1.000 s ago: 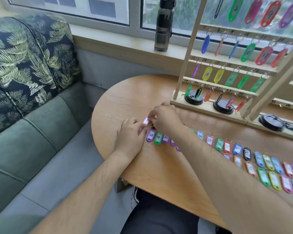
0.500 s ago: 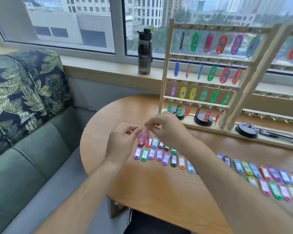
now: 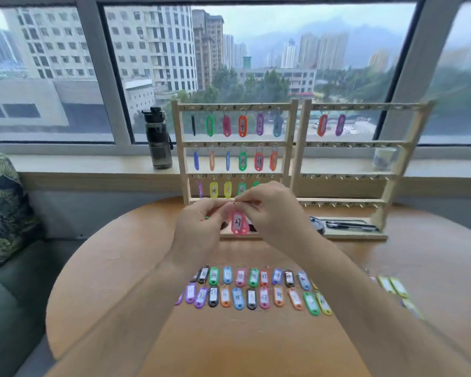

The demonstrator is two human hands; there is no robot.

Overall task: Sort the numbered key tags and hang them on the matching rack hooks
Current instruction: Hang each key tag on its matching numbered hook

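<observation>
Two rows of loose tags (image 3: 252, 291) lie on the table (image 3: 114, 268). Above them, the left hand (image 3: 199, 227) and right hand (image 3: 272, 213) pinch the ring (image 3: 235, 204) of pink tag 27 (image 3: 238, 223), hiding the rack (image 3: 180, 148)'s lower hooks. A bottle (image 3: 158, 140) stands beyond.

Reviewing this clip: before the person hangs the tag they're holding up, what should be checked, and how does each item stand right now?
1. Number readable: ok, the pink tag reads 27.
2. Grip: ok, the left hand and right hand both pinch it by the top.
3. Only one tag held: cannot tell; another pink edge seems to show behind it.
4. Hook 27 located: cannot tell; the numbers on the right rack are blurred.
5. Free hooks there: ok, that rack carries only two tags, both in its top row.
</observation>
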